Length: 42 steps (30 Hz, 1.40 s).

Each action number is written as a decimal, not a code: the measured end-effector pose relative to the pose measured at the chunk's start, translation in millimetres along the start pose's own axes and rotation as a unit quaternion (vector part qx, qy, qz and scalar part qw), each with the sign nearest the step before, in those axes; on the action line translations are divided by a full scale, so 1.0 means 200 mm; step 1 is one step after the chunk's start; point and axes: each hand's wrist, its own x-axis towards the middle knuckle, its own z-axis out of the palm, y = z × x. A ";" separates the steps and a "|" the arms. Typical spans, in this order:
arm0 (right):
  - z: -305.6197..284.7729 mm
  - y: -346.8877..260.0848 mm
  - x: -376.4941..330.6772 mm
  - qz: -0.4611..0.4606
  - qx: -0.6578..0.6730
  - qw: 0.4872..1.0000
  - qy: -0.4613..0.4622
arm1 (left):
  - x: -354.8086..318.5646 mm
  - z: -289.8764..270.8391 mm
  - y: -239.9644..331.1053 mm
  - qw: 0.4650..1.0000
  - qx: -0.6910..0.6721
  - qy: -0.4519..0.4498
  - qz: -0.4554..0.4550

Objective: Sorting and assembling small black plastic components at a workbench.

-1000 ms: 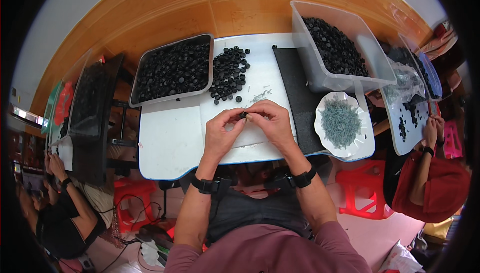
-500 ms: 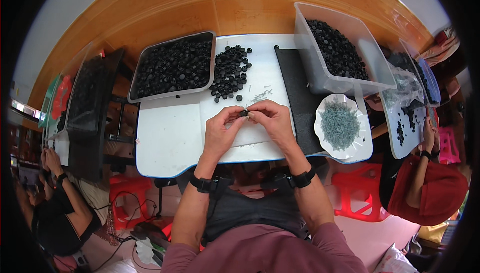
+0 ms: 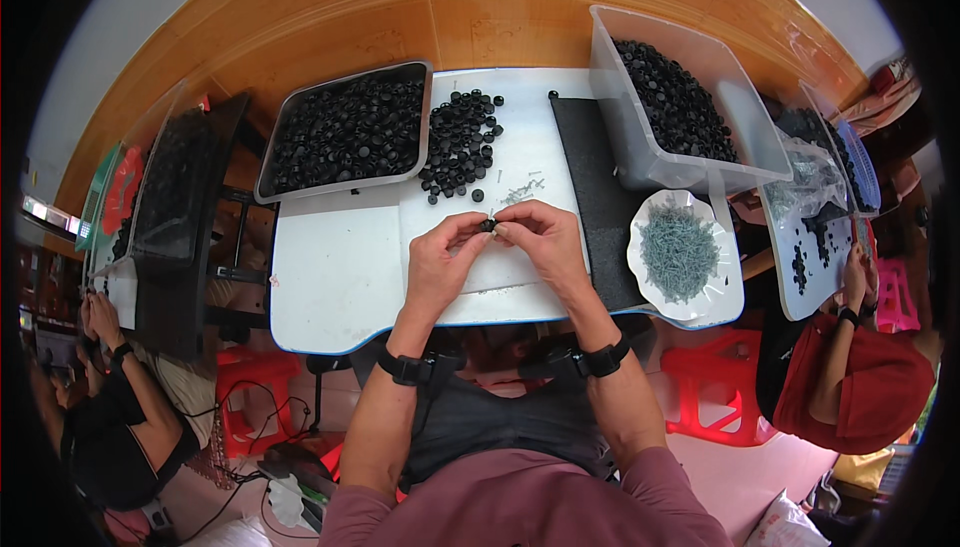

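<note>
My left hand [image 3: 440, 259] pinches a small round black cap [image 3: 488, 227] between thumb and fingers above the white table [image 3: 335, 277]. Fingertips of my right hand [image 3: 545, 242] meet at the same cap, closed around something small and pale that looks like a screw [image 3: 491, 214] standing at its top. The fingers partly cover both pieces. Just beyond my hands lie a few loose grey screws [image 3: 525, 190] and a spread of black caps [image 3: 462, 147].
A grey tray [image 3: 262, 187] heaped with black caps stands at the back left. To the right are a black mat [image 3: 590, 167], a clear bin [image 3: 650, 162] of black parts and a white scalloped dish [image 3: 715, 297] of screws. Co-workers sit on both sides, near red stools [image 3: 715, 372].
Both hands stay in nearly the same place, still pinched together at the black cap. The view has shifted only very slightly.
</note>
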 end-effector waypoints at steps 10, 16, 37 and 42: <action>0.00 0.04 0.00 -0.056 -0.043 0.998 0.002 | -0.01 0.00 -0.01 0.999 0.040 -0.002 0.007; 0.01 0.03 0.00 -0.107 -0.110 0.988 0.000 | -0.02 0.01 -0.02 0.996 0.079 0.009 0.038; 0.00 0.02 0.02 -0.056 -0.079 0.995 -0.013 | -0.02 0.01 0.00 0.983 0.156 0.014 0.093; 0.00 0.03 0.02 -0.052 -0.076 0.996 -0.020 | -0.01 0.01 -0.01 0.989 0.139 0.008 0.055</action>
